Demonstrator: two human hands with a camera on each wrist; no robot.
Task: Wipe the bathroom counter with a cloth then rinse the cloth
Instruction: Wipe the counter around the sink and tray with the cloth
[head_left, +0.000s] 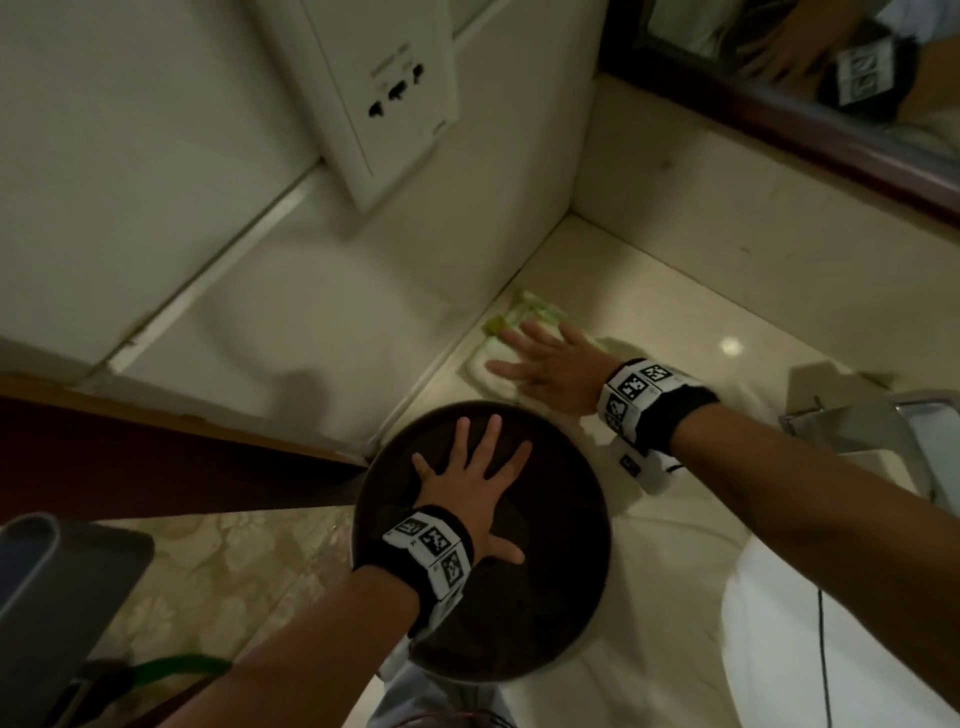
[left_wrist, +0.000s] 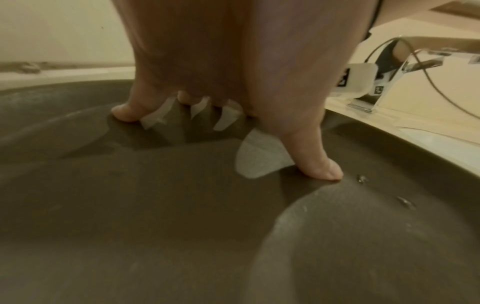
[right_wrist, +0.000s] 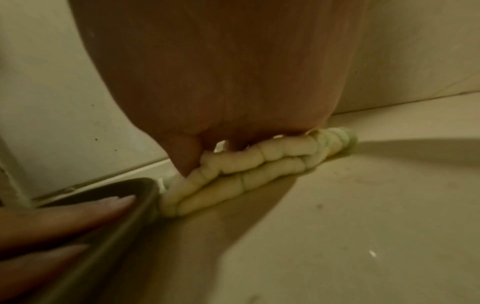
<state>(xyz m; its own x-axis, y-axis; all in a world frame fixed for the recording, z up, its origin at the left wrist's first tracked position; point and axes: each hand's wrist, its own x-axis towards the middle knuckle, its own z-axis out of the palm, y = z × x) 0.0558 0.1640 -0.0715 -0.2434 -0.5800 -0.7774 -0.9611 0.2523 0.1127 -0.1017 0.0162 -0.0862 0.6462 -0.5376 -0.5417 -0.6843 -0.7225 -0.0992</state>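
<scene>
Pressing flat, my right hand (head_left: 545, 366) lies with its fingers straight and spread on the cloth (head_left: 511, 338), which sits on the counter (head_left: 675, 291) in the corner where the two walls meet. My right forearm reaches in from the right side, a marker band on the wrist. My left hand (head_left: 467, 483) is spread wide too, palm down inside the dark round tray (head_left: 545, 597), which sits on the counter near its front left edge, just beside the cloth; it grips nothing.

The head view shows both hands at once, plus a wall socket plate (head_left: 384, 98), a dark-framed mirror (head_left: 810, 104) that reflects my right hand, and the faucet (head_left: 852, 421) off to the right. The left wrist view shows that my fingertips (left_wrist: 124, 113) and thumb touch the tray's floor while the palm arches above it, with a few water drops on the tray (left_wrist: 130, 226). The right wrist view shows the cloth (right_wrist: 246, 170) folded into two thick, pale, ribbed layers with a green edge, my fingers pushing down on the top layer, and the tray's rim (right_wrist: 145, 191) touching the cloth's near end.

Counting: two hands, one cloth, one tray, one faucet, one socket plate, one mirror.
</scene>
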